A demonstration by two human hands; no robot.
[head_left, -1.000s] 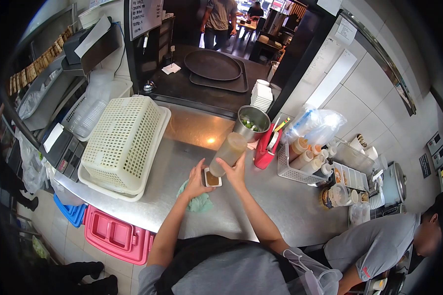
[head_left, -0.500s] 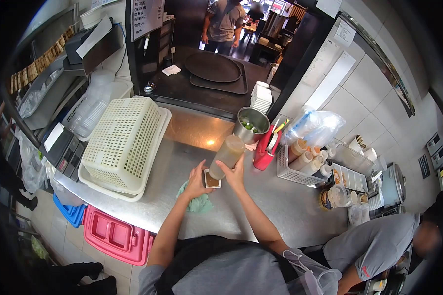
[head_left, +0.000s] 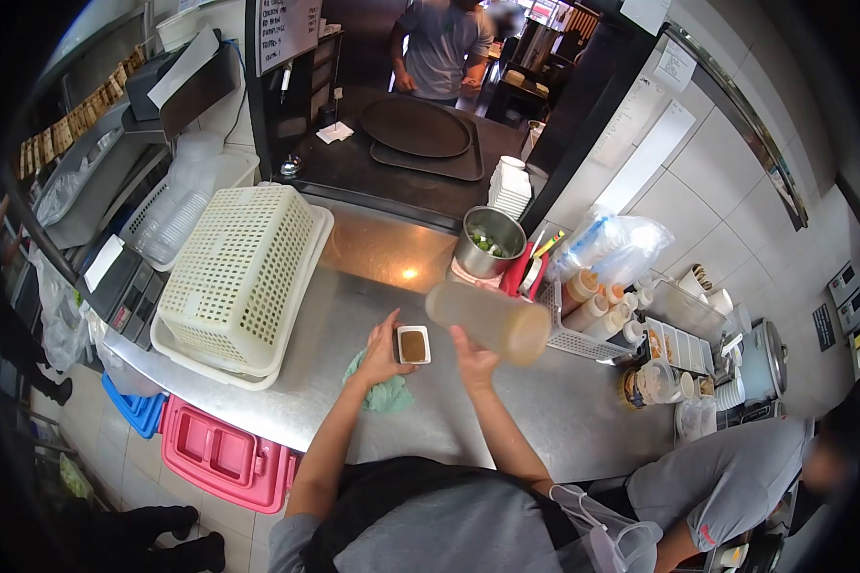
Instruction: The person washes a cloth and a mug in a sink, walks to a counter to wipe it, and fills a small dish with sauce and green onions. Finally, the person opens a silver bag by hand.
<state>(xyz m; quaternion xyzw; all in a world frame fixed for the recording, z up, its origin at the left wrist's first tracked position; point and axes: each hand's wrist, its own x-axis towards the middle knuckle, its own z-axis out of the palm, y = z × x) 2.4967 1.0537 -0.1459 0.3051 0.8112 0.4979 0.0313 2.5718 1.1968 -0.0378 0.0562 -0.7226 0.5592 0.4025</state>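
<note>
My left hand (head_left: 382,354) is at the left side of a small white sauce dish (head_left: 424,357), fingers and thumb around its edge. Brown sauce (head_left: 412,345) shows in the dish. A crumpled green cloth (head_left: 388,394) lies on the steel counter below that hand. My right hand (head_left: 474,361) grips a large translucent squeeze bottle (head_left: 487,322), tilted nearly on its side above the counter, right of the dish. Some pale brown content shows through the bottle; its nozzle cannot be made out.
A perforated cream basket (head_left: 231,277) sits at the left. Beyond the bottle stand a steel pot (head_left: 492,235) with green pieces and a red holder (head_left: 512,279). Sauce bottles (head_left: 594,313) fill a rack at right. A co-worker (head_left: 726,487) is close on my right; another person (head_left: 440,53) stands beyond the pass.
My right hand has swung the bottle from upside down over the dish to a sideways tilt on the right. The sauce is in fuller view. The person beyond the pass has come nearer.
</note>
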